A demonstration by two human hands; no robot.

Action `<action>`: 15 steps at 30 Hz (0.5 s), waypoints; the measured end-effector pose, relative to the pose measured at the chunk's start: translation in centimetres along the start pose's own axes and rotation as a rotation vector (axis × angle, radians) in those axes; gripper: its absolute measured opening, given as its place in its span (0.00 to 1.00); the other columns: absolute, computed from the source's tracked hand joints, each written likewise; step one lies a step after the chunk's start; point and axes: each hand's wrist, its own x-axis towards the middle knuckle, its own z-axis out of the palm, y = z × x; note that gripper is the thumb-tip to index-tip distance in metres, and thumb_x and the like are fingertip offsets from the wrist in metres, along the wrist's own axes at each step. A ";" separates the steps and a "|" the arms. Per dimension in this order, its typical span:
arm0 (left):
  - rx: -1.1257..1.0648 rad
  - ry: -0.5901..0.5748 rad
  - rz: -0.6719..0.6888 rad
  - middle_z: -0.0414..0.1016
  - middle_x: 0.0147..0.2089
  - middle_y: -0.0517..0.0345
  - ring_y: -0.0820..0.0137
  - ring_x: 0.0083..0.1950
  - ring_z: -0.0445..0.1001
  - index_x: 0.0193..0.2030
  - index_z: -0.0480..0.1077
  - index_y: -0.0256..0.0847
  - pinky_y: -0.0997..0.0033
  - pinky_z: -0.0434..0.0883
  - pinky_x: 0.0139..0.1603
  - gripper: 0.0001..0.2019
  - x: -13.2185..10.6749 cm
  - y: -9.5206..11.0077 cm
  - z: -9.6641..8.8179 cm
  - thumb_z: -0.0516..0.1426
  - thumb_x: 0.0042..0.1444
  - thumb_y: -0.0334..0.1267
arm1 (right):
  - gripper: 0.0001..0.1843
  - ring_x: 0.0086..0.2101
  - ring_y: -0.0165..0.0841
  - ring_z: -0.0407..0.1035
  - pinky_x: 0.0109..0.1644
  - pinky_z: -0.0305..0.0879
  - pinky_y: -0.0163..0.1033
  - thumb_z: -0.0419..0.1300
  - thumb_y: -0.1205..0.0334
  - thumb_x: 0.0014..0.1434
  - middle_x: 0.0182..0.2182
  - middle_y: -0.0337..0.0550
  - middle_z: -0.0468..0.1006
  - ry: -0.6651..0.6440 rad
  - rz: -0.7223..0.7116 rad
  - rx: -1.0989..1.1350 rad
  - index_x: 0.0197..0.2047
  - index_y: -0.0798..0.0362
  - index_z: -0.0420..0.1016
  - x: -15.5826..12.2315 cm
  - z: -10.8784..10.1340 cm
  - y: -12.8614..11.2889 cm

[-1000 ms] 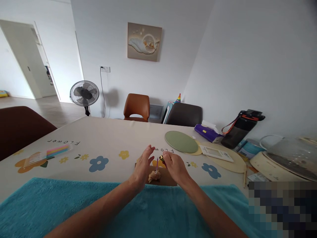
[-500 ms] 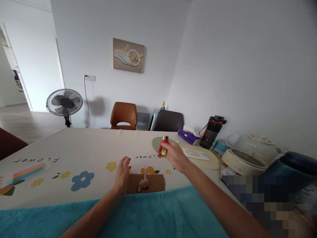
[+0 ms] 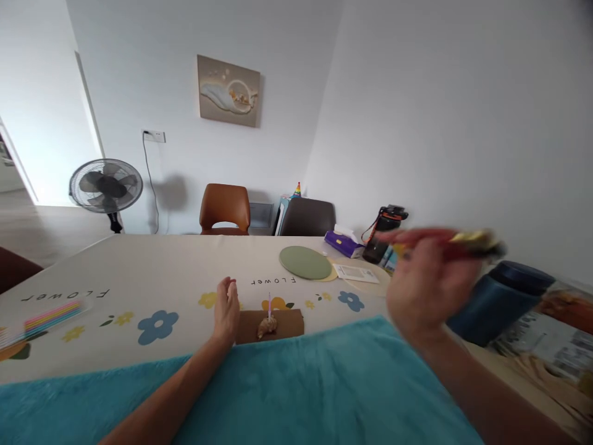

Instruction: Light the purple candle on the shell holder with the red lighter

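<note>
The word "Flower" stands twice on the pale tablecloth [image 3: 162, 266], upside down from here: once at the left, once near the middle. Print on the white card [image 3: 356, 273] at the right is too small to read.

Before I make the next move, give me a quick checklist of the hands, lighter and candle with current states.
1. Purple candle upright in the lumpy brown piece: ok.
2. Lumpy brown piece resting on the cardboard: ok.
3. Lighter in the right hand: ok, though motion-blurred.
4. Lighter flame out: cannot tell, too blurred.
5. Left hand apart from the candle: ok, it is at the cardboard's left end.
6. Right hand apart from the dark blue container: cannot tell, they overlap in this view.
</note>
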 end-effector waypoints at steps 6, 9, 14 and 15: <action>0.016 0.019 0.024 0.68 0.53 0.47 0.63 0.58 0.67 0.50 0.61 0.43 0.62 0.65 0.56 0.14 0.1 -0.6 0.1 0.46 0.60 0.43 | 0.19 0.23 0.33 0.65 0.31 0.63 0.42 0.53 0.47 0.57 0.19 0.41 0.71 -0.491 0.319 -0.256 0.22 0.50 0.64 -1.8 0.4 -1.7; 0.018 0.009 0.031 0.68 0.53 0.48 0.64 0.57 0.67 0.50 0.61 0.44 0.63 0.64 0.57 0.13 -0.2 -0.4 0.2 0.46 0.61 0.43 | 0.21 0.38 0.38 0.68 0.39 0.65 0.45 0.42 0.43 0.63 0.31 0.42 0.74 -0.027 0.039 -0.074 0.33 0.46 0.67 -1.5 0.7 -2.9; 0.037 0.001 0.038 0.68 0.53 0.47 0.64 0.58 0.66 0.50 0.61 0.42 0.62 0.64 0.58 0.13 -0.5 -0.4 0.2 0.46 0.61 0.43 | 0.20 0.19 0.32 0.63 0.24 0.63 0.40 0.58 0.43 0.52 0.15 0.37 0.67 -0.658 0.353 -0.096 0.21 0.49 0.62 -2.7 1.1 -2.6; 0.039 -0.007 0.044 0.68 0.53 0.47 0.64 0.58 0.66 0.50 0.61 0.42 0.62 0.64 0.58 0.13 -0.5 -0.4 0.2 0.46 0.61 0.42 | 0.19 0.19 0.32 0.64 0.25 0.63 0.40 0.56 0.45 0.55 0.15 0.37 0.67 -0.629 0.411 -0.089 0.21 0.49 0.62 -2.5 0.9 -2.7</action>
